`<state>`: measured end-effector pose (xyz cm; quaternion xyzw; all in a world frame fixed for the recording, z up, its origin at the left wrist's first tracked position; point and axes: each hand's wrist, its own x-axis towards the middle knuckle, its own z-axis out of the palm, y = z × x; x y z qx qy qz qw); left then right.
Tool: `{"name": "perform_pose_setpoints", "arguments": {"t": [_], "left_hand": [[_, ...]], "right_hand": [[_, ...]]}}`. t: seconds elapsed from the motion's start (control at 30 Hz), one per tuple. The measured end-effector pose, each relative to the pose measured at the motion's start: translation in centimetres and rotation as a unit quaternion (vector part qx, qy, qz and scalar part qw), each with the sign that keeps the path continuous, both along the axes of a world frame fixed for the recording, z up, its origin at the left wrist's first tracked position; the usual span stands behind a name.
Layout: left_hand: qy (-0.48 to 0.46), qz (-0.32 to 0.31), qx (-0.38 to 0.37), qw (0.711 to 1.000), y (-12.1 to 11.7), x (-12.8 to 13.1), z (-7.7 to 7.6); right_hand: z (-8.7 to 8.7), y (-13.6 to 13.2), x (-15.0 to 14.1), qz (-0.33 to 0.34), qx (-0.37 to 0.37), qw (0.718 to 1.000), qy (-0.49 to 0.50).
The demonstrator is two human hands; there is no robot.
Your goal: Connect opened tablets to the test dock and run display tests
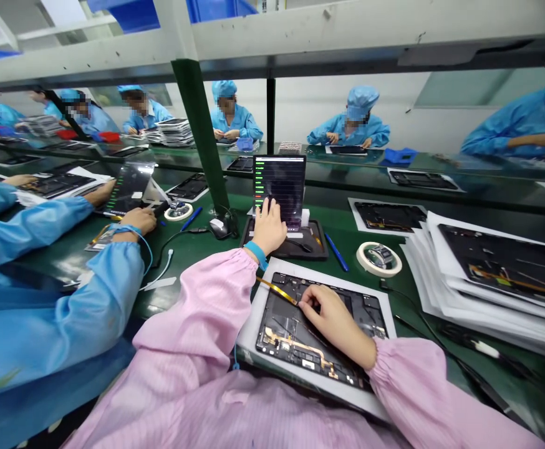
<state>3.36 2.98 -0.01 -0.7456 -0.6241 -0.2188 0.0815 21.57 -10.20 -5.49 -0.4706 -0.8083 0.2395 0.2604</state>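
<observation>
My left hand reaches forward with fingers stretched out, fingertips touching the lower edge of an upright tablet screen that shows green lines. The tablet stands in a black cradle. My right hand rests on an opened tablet board lying in a white tray in front of me; its fingers are curled and pinch the end of a yellow flex ribbon. Both my sleeves are pink, with a blue band on the left wrist.
A co-worker in blue at my left holds a tool by another tablet. Tape rolls, a blue pen and a stack of trays with boards lie on the green bench. More workers sit across the line.
</observation>
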Motion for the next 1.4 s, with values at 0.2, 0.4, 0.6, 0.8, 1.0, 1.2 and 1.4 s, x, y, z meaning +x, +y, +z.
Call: {"name": "perform_pose_setpoints", "arguments": {"t": [0.2,0.4,0.6,0.8,1.0,1.2,1.4], "left_hand": [[0.043,-0.108,-0.135,0.984,-5.5,4.6,2.5],[0.046,-0.240,-0.203,0.948,-7.2,8.2,-0.4],[0.030,-0.281,-0.249,0.926,-7.1,7.1,-1.8],[0.066,-0.250,-0.191,0.947,-8.6,7.7,-1.4],[0.094,-0.260,-0.159,0.948,-8.8,8.6,-2.8],[0.106,-0.270,-0.139,0.947,-8.8,8.5,-3.3],[0.099,-0.271,-0.125,0.949,-8.7,8.5,-3.6]], "right_hand": [[0.0,0.0,-0.5,-0.004,0.022,1.000,-0.017],[5.5,-1.9,2.3,0.085,0.026,0.983,-0.161],[12.5,-5.7,10.5,-0.113,0.124,0.974,-0.151],[6.1,-5.2,14.6,-0.149,0.028,0.950,-0.274],[2.1,-5.4,14.8,-0.186,0.049,0.957,-0.217],[1.9,-7.1,15.0,-0.158,-0.069,0.984,-0.032],[0.7,-6.8,15.1,-0.128,-0.006,0.992,-0.017]]}}
